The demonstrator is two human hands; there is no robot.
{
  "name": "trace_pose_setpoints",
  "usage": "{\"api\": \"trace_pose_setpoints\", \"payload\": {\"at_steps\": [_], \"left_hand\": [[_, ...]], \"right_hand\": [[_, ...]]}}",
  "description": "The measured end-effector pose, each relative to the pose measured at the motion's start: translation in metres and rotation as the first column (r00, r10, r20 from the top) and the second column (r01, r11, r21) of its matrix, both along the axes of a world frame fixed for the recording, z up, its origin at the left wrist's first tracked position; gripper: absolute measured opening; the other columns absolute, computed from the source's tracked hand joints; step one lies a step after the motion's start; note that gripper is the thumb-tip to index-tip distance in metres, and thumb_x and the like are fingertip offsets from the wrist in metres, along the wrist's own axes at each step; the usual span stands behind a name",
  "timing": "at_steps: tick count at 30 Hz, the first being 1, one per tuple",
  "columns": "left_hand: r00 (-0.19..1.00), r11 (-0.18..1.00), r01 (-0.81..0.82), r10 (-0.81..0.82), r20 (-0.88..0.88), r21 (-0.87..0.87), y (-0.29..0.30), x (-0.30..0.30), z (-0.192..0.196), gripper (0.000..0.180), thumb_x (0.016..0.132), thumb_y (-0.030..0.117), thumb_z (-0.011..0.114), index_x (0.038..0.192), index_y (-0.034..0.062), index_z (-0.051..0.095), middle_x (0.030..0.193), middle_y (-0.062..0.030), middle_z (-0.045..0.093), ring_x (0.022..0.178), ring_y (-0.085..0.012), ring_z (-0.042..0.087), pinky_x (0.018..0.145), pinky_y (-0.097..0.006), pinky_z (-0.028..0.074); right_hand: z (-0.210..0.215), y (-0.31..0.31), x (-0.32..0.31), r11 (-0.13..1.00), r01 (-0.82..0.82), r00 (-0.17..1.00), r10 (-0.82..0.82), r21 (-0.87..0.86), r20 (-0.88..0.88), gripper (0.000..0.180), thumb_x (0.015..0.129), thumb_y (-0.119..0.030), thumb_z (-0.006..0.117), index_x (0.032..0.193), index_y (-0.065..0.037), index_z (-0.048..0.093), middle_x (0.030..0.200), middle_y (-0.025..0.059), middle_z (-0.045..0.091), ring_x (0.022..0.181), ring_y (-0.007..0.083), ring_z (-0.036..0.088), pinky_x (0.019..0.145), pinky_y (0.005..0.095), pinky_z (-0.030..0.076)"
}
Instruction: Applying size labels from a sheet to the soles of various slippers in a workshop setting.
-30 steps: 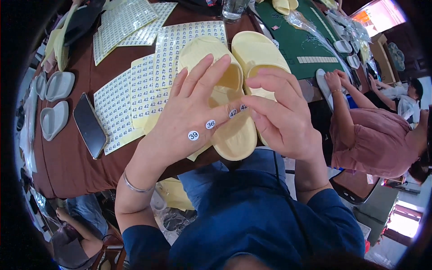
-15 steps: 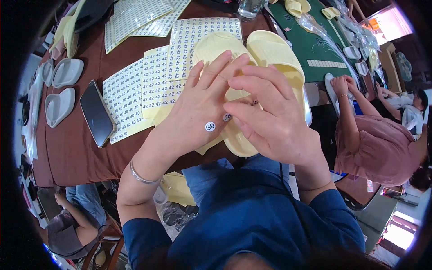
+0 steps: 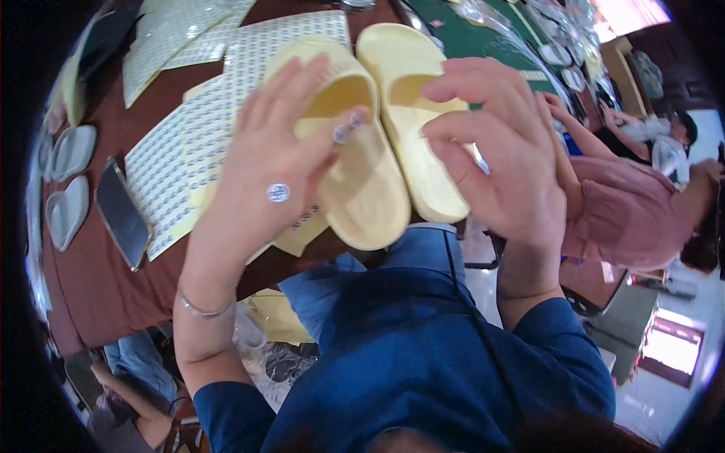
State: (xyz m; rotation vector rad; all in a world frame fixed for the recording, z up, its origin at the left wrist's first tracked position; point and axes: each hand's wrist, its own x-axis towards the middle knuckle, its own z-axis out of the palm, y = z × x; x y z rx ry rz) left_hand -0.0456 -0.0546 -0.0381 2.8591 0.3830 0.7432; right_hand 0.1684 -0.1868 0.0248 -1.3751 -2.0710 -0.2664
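At the centre of the head view, two pale yellow slippers (image 3: 393,143) lie side by side, touching, on a brown table (image 3: 91,279), heels overhanging its near edge at 6 o'clock. Left hand (image 3: 276,162): fingers spread over the left slipper, a small round sticker (image 3: 340,134) at a fingertip and another on the back of the hand; whether it grips the slipper cannot be told. Right hand (image 3: 495,155): at 3 o'clock of the pair, fingers curled beside the right slipper, closing on nothing visible; the two hands are apart. Sticker sheets (image 3: 162,170) at 9 o'clock and 11 o'clock. Dark phone (image 3: 121,214) and grey insoles (image 3: 66,181) farther toward 9 o'clock. Another person in a pink top (image 3: 619,219) at 3 o'clock.
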Motion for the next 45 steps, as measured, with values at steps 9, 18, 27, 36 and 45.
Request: {"api": "trace_pose_setpoints", "payload": {"at_steps": [9, 18, 27, 36, 45], "left_hand": [[0.999, 1.000, -0.007, 0.008, 0.047, -0.010, 0.009, -0.002, 0.000, 0.042, 0.088, 0.006, 0.066, 0.130, 0.0102, 0.063, 0.153, -0.0186, 0.042, 0.138, -0.0427, 0.042, 0.112, -0.049, 0.038], [0.996, 0.999, -0.032, 0.034, 0.082, -0.021, 0.007, 0.001, 0.004, 0.036, 0.085, 0.008, 0.069, 0.120, 0.0094, 0.068, 0.145, -0.0179, 0.048, 0.130, -0.0416, 0.049, 0.106, -0.047, 0.044], [1.000, 0.999, -0.002, 0.002, 0.005, -0.036, 0.011, -0.004, -0.001, 0.039, 0.087, 0.006, 0.067, 0.126, 0.0050, 0.063, 0.152, -0.0204, 0.042, 0.137, -0.0420, 0.043, 0.112, -0.047, 0.038], [1.000, 0.999, 0.008, -0.008, 0.003, -0.051, 0.011, -0.005, 0.001, 0.040, 0.088, 0.010, 0.068, 0.127, 0.0045, 0.063, 0.152, -0.0206, 0.042, 0.138, -0.0417, 0.042, 0.112, -0.047, 0.037], [1.000, 0.999, -0.010, 0.009, -0.020, -0.049, 0.012, -0.004, 0.002, 0.041, 0.087, 0.011, 0.069, 0.127, 0.0041, 0.062, 0.152, -0.0197, 0.042, 0.139, -0.0410, 0.041, 0.113, -0.047, 0.037]], "right_hand": [[-0.024, -0.049, 0.034, 0.898, 0.163, 0.984, -0.118, -0.408, 0.134, 0.007, 0.083, -0.009, 0.065, 0.090, -0.006, 0.066, 0.101, 0.0079, 0.061, 0.106, 0.0286, 0.058, 0.097, 0.0462, 0.043], [-0.025, -0.045, 0.035, 0.853, 0.130, 0.991, -0.096, -0.505, 0.092, 0.009, 0.084, -0.011, 0.063, 0.092, -0.007, 0.064, 0.104, 0.0079, 0.060, 0.110, 0.0296, 0.055, 0.102, 0.0502, 0.042], [-0.031, -0.037, 0.033, 0.879, 0.129, 0.989, -0.079, -0.458, 0.125, 0.009, 0.079, -0.005, 0.069, 0.087, -0.003, 0.065, 0.098, 0.0089, 0.060, 0.098, 0.0297, 0.058, 0.092, 0.0412, 0.044], [-0.031, -0.040, 0.024, 0.872, 0.216, 0.967, -0.131, -0.439, 0.217, 0.010, 0.076, -0.012, 0.063, 0.084, -0.006, 0.063, 0.097, 0.0074, 0.059, 0.103, 0.0264, 0.057, 0.101, 0.0490, 0.044], [-0.032, -0.043, 0.027, 0.919, 0.234, 0.962, -0.172, -0.317, 0.212, 0.011, 0.075, -0.011, 0.064, 0.085, -0.005, 0.064, 0.101, 0.0103, 0.061, 0.105, 0.0291, 0.059, 0.099, 0.0488, 0.045]]}}
